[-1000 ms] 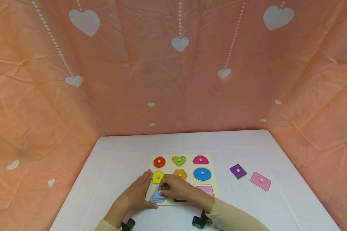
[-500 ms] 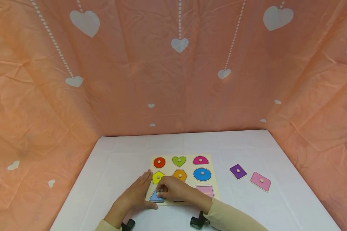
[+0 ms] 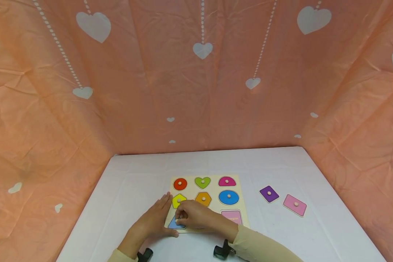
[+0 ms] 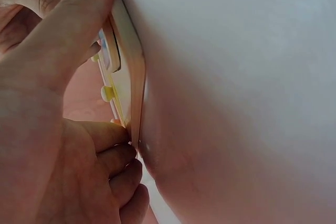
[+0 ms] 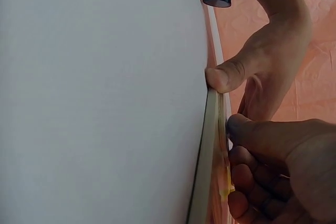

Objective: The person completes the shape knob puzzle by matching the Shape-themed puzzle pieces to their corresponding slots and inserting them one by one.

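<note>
A cream shape puzzle board [image 3: 216, 187] lies on the white table. My right hand [image 3: 199, 214] pinches the knob of a blue triangle piece [image 3: 174, 223] at the board's near left, where the piece covers most of its triangular slot. In the left wrist view the triangle's edge [image 4: 112, 51] stands slightly above the board surface. Along the board's left side my left hand [image 3: 155, 216] rests with fingers straight, its thumb at the near edge. The yellow pentagon [image 3: 178, 200] and orange hexagon [image 3: 203, 198] sit in their slots; the near middle slot is mostly hidden by my right hand.
To the right of the board lie a purple piece [image 3: 269, 194] and a pink rectangle piece [image 3: 295, 205], both with knobs. A printed pink rectangular slot [image 3: 231, 216] shows at the board's near right. An orange heart-patterned cloth [image 3: 203, 102] surrounds the table's back and sides.
My right hand has moved slightly left with the blue triangle, which has gone from sitting offset over its slot to lining up with it. The left hand stays in place.
</note>
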{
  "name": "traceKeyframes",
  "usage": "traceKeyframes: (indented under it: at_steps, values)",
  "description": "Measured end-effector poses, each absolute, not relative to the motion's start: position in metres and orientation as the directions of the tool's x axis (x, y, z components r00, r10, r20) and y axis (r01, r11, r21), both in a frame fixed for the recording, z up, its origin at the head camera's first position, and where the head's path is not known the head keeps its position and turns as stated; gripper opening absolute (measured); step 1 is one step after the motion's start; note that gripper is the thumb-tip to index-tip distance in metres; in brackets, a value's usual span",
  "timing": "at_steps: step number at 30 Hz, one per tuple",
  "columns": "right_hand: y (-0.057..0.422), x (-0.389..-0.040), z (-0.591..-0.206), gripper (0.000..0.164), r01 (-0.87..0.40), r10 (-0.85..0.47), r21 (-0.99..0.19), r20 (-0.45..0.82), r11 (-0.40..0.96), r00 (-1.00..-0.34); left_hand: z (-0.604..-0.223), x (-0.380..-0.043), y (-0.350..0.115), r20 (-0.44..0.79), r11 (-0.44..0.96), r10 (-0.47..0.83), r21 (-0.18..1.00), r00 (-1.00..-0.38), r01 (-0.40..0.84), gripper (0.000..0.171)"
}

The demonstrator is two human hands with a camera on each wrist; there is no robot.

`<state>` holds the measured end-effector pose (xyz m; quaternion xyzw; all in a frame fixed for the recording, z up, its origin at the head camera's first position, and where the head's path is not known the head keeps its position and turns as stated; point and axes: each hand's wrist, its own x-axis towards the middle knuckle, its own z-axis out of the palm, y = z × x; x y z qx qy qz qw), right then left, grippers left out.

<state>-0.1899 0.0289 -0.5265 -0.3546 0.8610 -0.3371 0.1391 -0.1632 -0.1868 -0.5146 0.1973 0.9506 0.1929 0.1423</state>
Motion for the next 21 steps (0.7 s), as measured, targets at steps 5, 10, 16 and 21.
traceKeyframes:
  at_steps: [5, 10, 16, 21]
  values:
    - [0.0297, -0.1872, -0.5253, 0.004, -0.501, -0.700, -0.691, -0.009, 0.520, -0.714, -0.5170, -0.1634, -0.1875, -0.197, 0.844, 0.436, 0.430, -0.878, 0.322, 0.129]
    - [0.0290, -0.1890, -0.5258, 0.004, -0.513, -0.708, -0.684, -0.006, 0.518, -0.706, -0.5171, -0.1632, -0.1876, -0.192, 0.843, 0.440, 0.424, -0.877, 0.330, 0.130]
    - [0.0287, -0.1909, -0.5281, 0.004, -0.510, -0.710, -0.690, -0.009, 0.514, -0.704, -0.5169, -0.1635, -0.1871, -0.190, 0.849, 0.434, 0.414, -0.881, 0.330, 0.129]
    - [0.0292, -0.1909, -0.5278, 0.005, -0.499, -0.704, -0.695, -0.014, 0.518, -0.711, -0.5174, -0.1641, -0.1875, -0.192, 0.851, 0.429, 0.414, -0.883, 0.324, 0.129]
